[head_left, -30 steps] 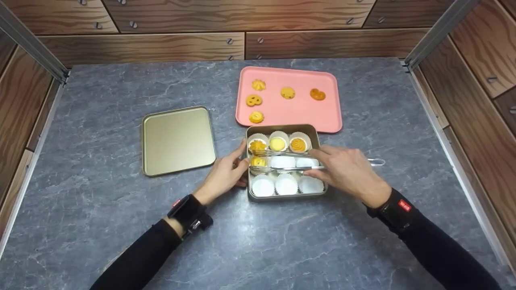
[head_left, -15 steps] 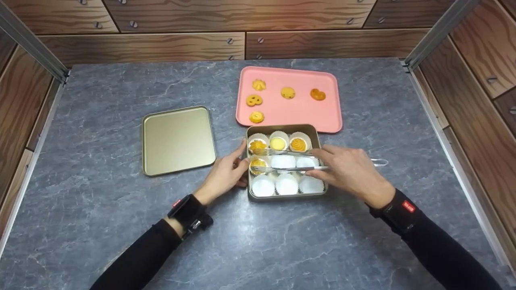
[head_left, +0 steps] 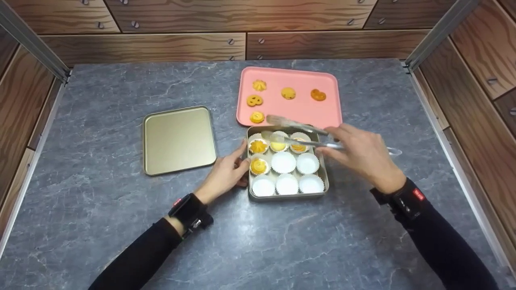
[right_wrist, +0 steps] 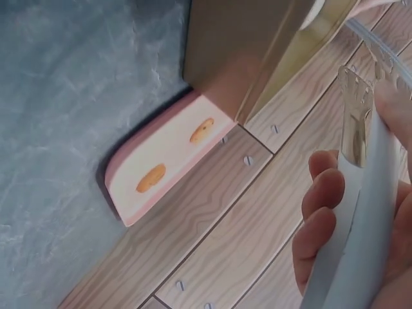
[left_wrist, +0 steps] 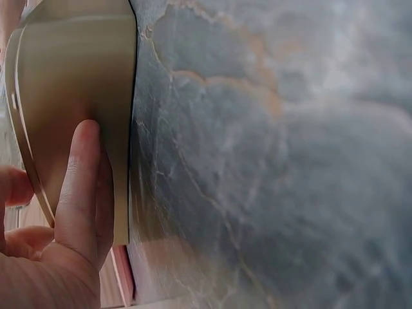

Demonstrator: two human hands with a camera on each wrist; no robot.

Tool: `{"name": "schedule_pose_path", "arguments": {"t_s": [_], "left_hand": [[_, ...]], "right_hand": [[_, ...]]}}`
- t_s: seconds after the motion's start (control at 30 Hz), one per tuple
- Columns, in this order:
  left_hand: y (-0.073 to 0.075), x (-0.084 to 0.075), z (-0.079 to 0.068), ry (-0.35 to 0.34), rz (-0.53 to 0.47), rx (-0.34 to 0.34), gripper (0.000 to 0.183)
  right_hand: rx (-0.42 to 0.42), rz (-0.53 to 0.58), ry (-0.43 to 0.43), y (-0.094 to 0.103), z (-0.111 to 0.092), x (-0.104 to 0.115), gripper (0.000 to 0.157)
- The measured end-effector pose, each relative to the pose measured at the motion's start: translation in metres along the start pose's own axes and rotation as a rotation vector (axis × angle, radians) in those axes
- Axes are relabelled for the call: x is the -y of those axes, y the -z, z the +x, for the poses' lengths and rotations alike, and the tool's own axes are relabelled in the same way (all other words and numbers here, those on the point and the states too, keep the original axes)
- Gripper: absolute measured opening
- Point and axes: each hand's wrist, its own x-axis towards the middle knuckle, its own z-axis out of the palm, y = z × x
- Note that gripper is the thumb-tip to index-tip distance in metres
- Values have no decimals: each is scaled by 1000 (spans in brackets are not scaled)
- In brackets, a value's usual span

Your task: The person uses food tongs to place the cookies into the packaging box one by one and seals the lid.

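Note:
My right hand grips metal tongs around their handle. The tongs' spread, blurred tips hang over the far row of a gold cookie tin, with nothing between them. Paper cups line the tin. Across the back row sit a star-shaped cookie, a pale yellow round one and a swirled one, partly behind the tongs. A round yellow cookie lies in the middle row's left cup; the other cups hold none. Along the tin's left wall rests my left hand, an extended finger touching the outside.
Behind the tin lies a pink tray bearing several cookies, among them a pretzel-shaped one and a heart-shaped one. The gold lid lies on the grey marbled table at left. Wood-patterned panels enclose the table.
The tongs have left the yellow cookie in the middle-left cup, risen and moved away toward the tray with my right hand. My left hand stays on the tin's side.

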Motion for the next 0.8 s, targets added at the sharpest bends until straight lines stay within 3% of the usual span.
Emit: {"name": "schedule_pose_path", "arguments": {"t_s": [0.37, 0.8], "left_hand": [[0, 0, 0, -12, 6, -6, 67], [-1, 1, 0, -10, 15, 0, 68]], "right_hand": [[-39, -49, -59, -6, 27, -11, 51], [73, -83, -179, -24, 50, -14, 49]]}}
